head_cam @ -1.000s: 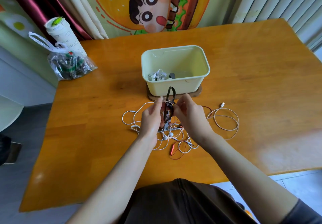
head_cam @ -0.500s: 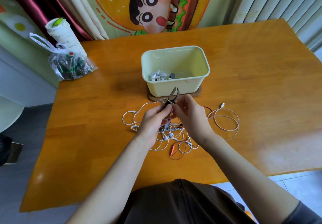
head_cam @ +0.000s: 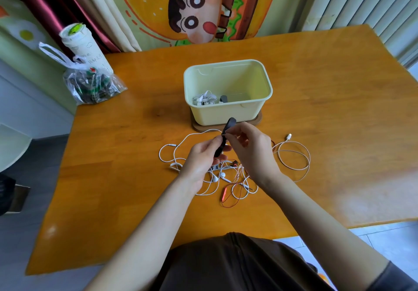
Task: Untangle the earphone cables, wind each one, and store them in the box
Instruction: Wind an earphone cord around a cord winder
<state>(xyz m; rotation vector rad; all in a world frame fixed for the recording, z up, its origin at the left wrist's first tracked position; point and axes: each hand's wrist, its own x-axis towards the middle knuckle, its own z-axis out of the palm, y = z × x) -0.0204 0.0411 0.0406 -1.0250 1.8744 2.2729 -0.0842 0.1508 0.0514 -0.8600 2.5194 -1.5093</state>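
Left hand (head_cam: 203,158): raised just above the tangle; its fingers are curled round the lower half of a dark strip (head_cam: 222,141), with the thumb laid along the strip's upper side.
Right hand (head_cam: 251,150): raised beside the left hand; thumb and forefinger pinch the dark strip a little above its middle, and the other fingers are loosely bent behind them.
Dark strip: flat and black, tilted up and away from the person; its rounded top end sticks out past the right fingertips (head_cam: 235,131) and shows against the near wall of the box. Its lower end is hidden in the left hand.
Earphone tangle (head_cam: 217,178): white cables and earbuds knotted together on the table (head_cam: 135,177), under and between the two wrists; a thin red cable (head_cam: 228,197) loops through its near side.
White cable loop (head_cam: 294,155): lies flat to the right of the right hand, with its plug pointing toward the far side.
Box (head_cam: 226,115): pale yellow, open, just beyond the hands, standing on a brown mat (head_cam: 257,121).
In the box: a wound white bundle (head_cam: 203,98) in the left corner, and a small dark piece just beside it.
Far left corner: a clear plastic bag (head_cam: 90,85) with a white cup (head_cam: 79,42) behind it.
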